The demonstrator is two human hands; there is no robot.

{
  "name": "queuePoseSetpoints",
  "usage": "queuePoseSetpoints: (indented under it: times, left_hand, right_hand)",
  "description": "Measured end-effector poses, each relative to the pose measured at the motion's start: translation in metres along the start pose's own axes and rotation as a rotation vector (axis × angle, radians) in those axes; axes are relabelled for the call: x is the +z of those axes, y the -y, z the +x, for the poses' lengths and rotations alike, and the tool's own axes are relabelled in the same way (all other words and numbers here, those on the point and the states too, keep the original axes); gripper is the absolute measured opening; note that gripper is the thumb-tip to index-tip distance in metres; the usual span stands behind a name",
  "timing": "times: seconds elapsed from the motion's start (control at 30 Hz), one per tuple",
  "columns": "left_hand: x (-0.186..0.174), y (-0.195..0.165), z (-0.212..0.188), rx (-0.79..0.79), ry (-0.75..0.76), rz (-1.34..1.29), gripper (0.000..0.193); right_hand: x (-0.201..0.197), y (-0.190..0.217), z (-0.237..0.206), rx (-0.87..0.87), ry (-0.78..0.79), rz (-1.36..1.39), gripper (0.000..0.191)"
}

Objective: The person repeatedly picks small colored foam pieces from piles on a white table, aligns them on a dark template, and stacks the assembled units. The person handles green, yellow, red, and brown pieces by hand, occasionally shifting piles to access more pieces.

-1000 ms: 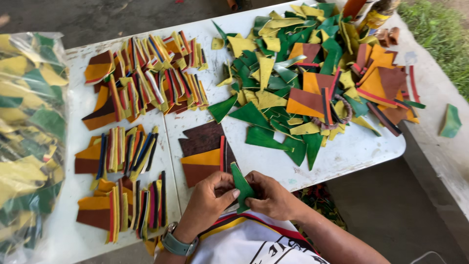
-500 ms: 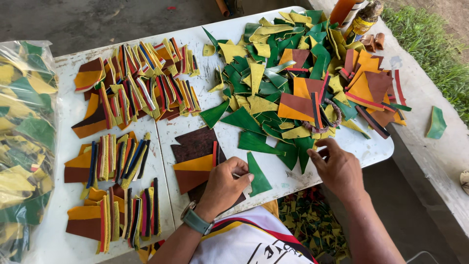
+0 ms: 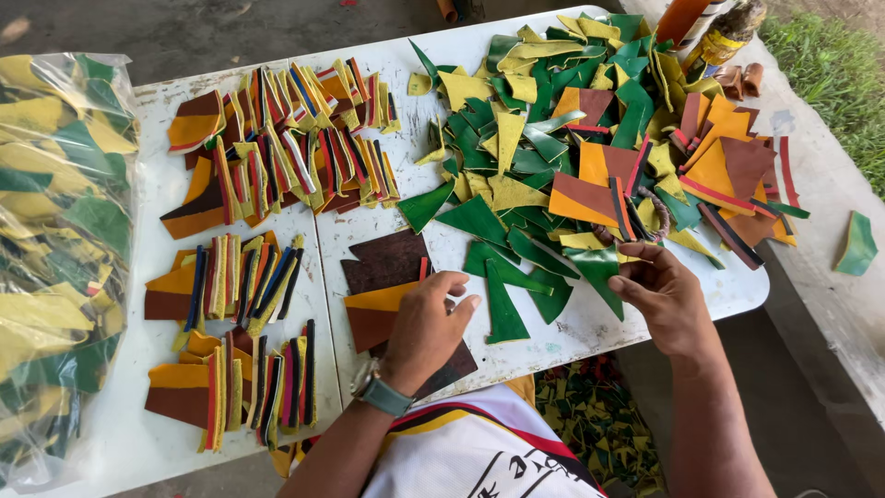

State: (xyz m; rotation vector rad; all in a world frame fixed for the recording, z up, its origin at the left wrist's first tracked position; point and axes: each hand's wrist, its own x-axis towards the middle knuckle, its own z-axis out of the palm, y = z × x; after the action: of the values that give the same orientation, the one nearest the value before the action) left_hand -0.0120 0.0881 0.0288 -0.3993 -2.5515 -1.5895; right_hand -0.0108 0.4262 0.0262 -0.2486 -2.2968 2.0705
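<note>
Now, from the head view, your left hand lies palm down on the small stack of brown and orange pieces at the near edge of the white table, fingers loosely spread and flat, gripping nothing. Just beside its fingertips lies a green wedge, apart from the hand. Your right hand hovers at the near edge of the big pile of green, yellow and orange scraps, fingers curled together; whether they pinch a piece, you can't quite tell. Sorted rows sit to your left, beside a plastic bag of scraps.
</note>
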Motion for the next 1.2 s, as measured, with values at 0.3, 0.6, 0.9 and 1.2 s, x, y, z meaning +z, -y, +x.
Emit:
queuePoseSetpoints:
  times: [0.3, 0.6, 0.9, 1.2]
  left_hand:
    - [-0.024, -0.015, -0.009, -0.024, -0.032, -0.079, 0.028]
    - [0.002, -0.012, 0.003, -0.072, 0.152, -0.578, 0.026]
    - [0.001, 0.024, -0.010, -0.332, -0.048, -1.075, 0.016]
    - [-0.012, 0.017, -0.028, -0.322, -0.070, -0.845, 0.019]
  right_hand:
    - [0.003, 0.007, -0.010, -0.034, 0.207, 0.205, 0.032]
    - [0.064, 0.026, -0.017, -0.050, 0.451, 0.562, 0.044]
    - [0.127, 0.019, -0.029, 0.132, 0.319, 0.588, 0.068]
    - [0.172, 0.002, -0.021, 0.110, 0.304, 0.567, 0.017]
